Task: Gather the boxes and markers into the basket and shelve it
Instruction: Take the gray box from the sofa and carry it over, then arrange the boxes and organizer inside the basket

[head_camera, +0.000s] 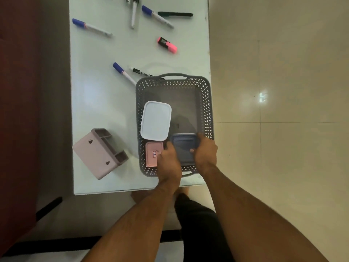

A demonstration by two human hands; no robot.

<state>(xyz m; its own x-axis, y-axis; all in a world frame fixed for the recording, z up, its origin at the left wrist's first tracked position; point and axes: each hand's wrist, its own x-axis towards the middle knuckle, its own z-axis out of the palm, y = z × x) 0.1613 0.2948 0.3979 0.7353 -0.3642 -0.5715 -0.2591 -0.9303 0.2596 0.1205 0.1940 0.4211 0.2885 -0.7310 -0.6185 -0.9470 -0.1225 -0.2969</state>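
A grey perforated basket (205, 103) stands at the table's near right corner. Inside lie a white-lidded box (155, 121) and a small pink box (152, 156). Both my left hand (168, 161) and my right hand (205, 150) grip a blue-grey box (184, 145) low in the basket's near right part. Outside the basket lie several markers: blue-capped ones (123, 72) (91, 27) (156, 16), a black-and-white one (140, 71), a black one (175, 14), a white one (133, 14), and a pink highlighter (167, 45).
A mauve organiser with compartments (100, 153) lies on its side at the table's (98, 95) near left. The table's right edge runs along a tiled floor (283, 91). A dark red surface (17, 110) borders the left.
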